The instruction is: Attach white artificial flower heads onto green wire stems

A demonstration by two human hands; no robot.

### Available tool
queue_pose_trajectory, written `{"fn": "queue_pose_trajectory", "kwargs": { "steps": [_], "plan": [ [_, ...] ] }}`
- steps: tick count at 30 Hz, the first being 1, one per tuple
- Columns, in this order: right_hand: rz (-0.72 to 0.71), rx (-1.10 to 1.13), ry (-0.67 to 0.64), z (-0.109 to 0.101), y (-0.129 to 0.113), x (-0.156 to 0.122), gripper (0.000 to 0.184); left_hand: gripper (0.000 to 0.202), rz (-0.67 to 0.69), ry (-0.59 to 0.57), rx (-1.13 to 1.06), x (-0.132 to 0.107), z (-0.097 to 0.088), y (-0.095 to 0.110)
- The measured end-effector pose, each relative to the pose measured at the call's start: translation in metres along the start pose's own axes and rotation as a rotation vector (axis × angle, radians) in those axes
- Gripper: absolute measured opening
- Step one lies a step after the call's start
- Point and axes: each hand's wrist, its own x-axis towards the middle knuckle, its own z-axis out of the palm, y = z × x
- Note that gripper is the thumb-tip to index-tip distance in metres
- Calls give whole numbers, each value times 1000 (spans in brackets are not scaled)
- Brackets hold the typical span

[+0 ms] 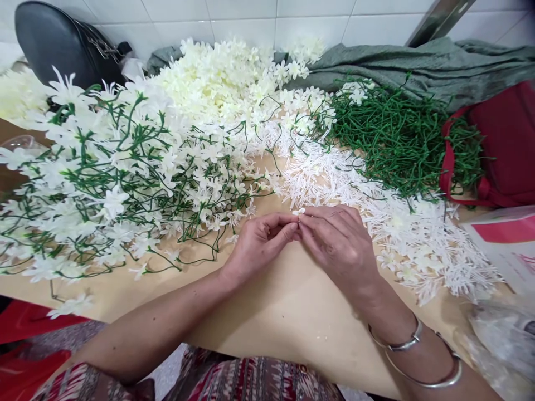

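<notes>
Both hands meet at the middle of the table, fingertips together around a small white flower piece (298,212). My left hand (263,240) pinches it from the left, thumb against forefinger. My right hand (336,239) is closed on it from the other side; most of the piece is hidden by the fingers. Just beyond the fingertips lies a heap of thin white stamen pieces (321,175). On the left spreads a big pile of assembled white artificial flowers (115,200) with green stems.
Loose cream petals (204,72) are heaped at the back, and green plastic stems (393,133) at the back right. A red bag (505,145) stands at the right edge, above clear plastic wrapping (505,334). A black bag (54,44) leans by the tiled wall.
</notes>
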Motion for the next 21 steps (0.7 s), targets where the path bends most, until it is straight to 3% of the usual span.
{"fn": "queue_pose_trajectory", "kwargs": {
  "steps": [21],
  "plan": [
    [190, 214, 18, 0, -2, -2, 17, 31, -59, 56, -69, -1, 6, 1]
  ]
}}
